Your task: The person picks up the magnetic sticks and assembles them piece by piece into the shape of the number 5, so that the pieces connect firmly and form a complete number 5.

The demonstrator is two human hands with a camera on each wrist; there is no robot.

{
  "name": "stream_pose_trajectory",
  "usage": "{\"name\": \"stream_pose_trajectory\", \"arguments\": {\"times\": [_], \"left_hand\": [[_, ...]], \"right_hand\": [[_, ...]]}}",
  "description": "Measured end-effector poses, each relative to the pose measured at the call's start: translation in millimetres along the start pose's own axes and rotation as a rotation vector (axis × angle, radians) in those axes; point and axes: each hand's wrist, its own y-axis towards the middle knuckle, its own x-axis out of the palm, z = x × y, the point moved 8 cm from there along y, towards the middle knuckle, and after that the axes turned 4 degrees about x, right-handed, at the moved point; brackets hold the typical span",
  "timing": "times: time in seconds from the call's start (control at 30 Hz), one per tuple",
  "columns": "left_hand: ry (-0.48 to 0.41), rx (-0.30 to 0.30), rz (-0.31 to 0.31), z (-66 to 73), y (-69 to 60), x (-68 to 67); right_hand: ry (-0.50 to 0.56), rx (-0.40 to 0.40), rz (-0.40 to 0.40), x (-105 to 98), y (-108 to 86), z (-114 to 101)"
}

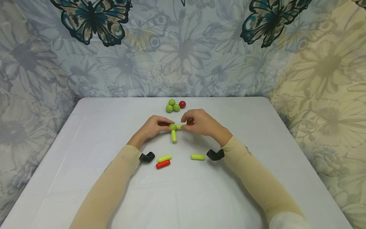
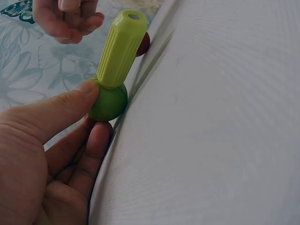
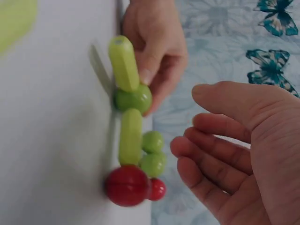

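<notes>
You sit before a table (image 1: 177,200) covered in white cloth, both forearms in beige sleeves (image 1: 114,178) reaching to its middle. Your left hand (image 1: 154,126) pinches a green ball (image 1: 173,127) between thumb and fingers. Two yellow-green rods join that ball: the near rod (image 1: 174,136) points back toward you, and the side rod (image 3: 130,138) runs to your right, ending at a dark red ball (image 3: 126,185). This joined piece is near the centre of the table, ahead of the other rods.

Your right hand (image 1: 201,122) is beside the red end, thumb and fingers softly curved with a gap between them; the right wrist view shows it apart from the piece and holding nothing.

Toward the far edge, three spare green balls (image 1: 172,108) cluster with a brighter red ball (image 1: 182,104) at their right. Nearer you, left of centre, a yellow-green rod (image 1: 164,158) lies just beside a red rod (image 1: 163,164). Right of centre lies another yellow-green rod (image 1: 198,157). A curved black fitting (image 1: 215,155) shows at each cuff. Behind the table hangs a floral backdrop (image 1: 183,63) with large teal butterflies.
</notes>
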Motion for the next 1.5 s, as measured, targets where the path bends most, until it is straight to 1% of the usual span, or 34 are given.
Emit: {"name": "stream_pose_trajectory", "arguments": {"times": [0.23,0.33,0.47,0.57,0.7,0.9,1.0,1.2,1.33,1.5], "left_hand": [[-0.011,0.004,0.001,-1.3,-0.7,0.3],[-0.010,0.007,0.001,-1.2,-0.3,0.3],[-0.005,0.005,0.001,-0.5,0.0,-0.1],[-0.007,0.005,0.002,0.2,0.2,-0.7],[-0.017,0.011,-0.005,1.7,0.5,-0.4],[-0.026,0.010,-0.008,0.9,0.4,0.5],[-0.027,0.008,-0.005,0.7,-0.1,0.6],[-0.030,0.007,-0.013,1.4,-0.1,1.9],[-0.025,0.014,-0.007,1.0,0.3,0.7],[-0.032,0.012,-0.006,-0.1,0.1,0.1]], "right_hand": [[-0.013,0.013,0.063,-36.1,26.3,10.9],[-0.010,0.054,0.065,-43.9,40.1,21.2],[-0.015,0.104,0.068,-46.8,55.3,32.6],[-0.018,0.120,0.078,-44.8,64.8,37.9],[-0.019,0.130,0.086,-36.4,75.7,47.7],[-0.011,0.186,0.063,-22.5,85.5,64.2],[-0.014,0.201,0.051,-17.6,88.1,67.7],[-0.032,0.223,0.005,-5.6,90.5,70.4],[-0.020,0.246,-0.024,1.7,91.4,70.1],[-0.020,0.251,-0.048,6.9,93.2,66.4]]}}
